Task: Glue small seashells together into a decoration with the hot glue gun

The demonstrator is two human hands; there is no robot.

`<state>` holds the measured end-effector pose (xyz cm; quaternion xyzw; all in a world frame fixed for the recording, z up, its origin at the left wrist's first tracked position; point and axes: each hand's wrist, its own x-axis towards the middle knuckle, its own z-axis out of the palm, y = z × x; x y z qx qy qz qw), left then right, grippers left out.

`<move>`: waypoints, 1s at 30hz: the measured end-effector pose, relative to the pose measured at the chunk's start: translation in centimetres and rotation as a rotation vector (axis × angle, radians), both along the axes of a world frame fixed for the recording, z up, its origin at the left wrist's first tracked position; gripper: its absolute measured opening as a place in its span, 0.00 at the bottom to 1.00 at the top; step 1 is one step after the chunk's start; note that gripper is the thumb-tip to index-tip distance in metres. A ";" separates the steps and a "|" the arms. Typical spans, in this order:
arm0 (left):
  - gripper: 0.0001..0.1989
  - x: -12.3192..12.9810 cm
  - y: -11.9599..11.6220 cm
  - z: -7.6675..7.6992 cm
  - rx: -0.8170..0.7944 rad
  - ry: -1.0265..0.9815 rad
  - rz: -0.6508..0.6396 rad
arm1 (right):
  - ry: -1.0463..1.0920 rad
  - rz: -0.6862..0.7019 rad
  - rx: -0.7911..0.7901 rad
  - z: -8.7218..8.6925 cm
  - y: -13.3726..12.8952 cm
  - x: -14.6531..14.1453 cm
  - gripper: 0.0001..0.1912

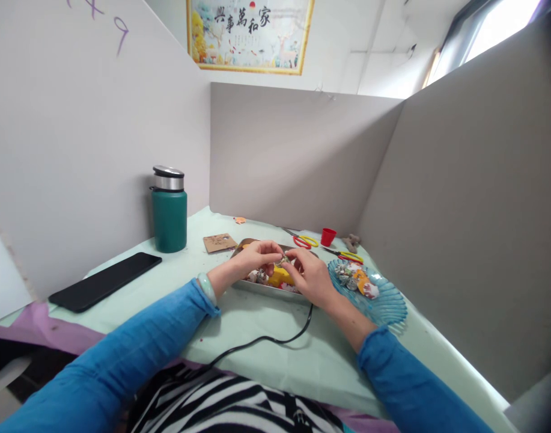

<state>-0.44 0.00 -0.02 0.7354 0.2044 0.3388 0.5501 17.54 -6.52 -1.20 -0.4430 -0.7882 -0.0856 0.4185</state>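
Note:
My left hand [258,257] and my right hand [309,275] meet above a shallow metal tray [261,290]. Between their fingertips they pinch one small greenish, shiny piece [282,260], too small to make out well. Both hands have their fingers closed on it. In the tray below lie a yellow piece [280,277] and several small white and reddish pieces, partly hidden by the hands. To the right of my right hand stands a blue scalloped glass plate [392,305] holding silvery, orange and white pieces [360,279].
A green bottle [169,219] and a black phone [106,281] are at the left. Behind the tray are a brown card [219,242], two pairs of scissors [306,242] and a red cup [328,237]. A black cable [257,341] crosses the front; grey panels [297,156] enclose the table.

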 end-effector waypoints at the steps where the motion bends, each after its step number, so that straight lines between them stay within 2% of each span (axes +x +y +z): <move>1: 0.16 0.0 0.0 0.0 0.000 -0.003 -0.008 | 0.000 0.003 -0.002 0.0 0.0 0.0 0.11; 21: 0.12 -0.1 0.4 -0.4 0.031 -0.004 -0.014 | 0.000 0.018 -0.001 -0.1 0.2 0.1 0.11; 30: 0.14 0.0 0.4 -0.3 0.023 0.005 -0.019 | -0.004 0.020 -0.014 -0.1 0.2 0.1 0.11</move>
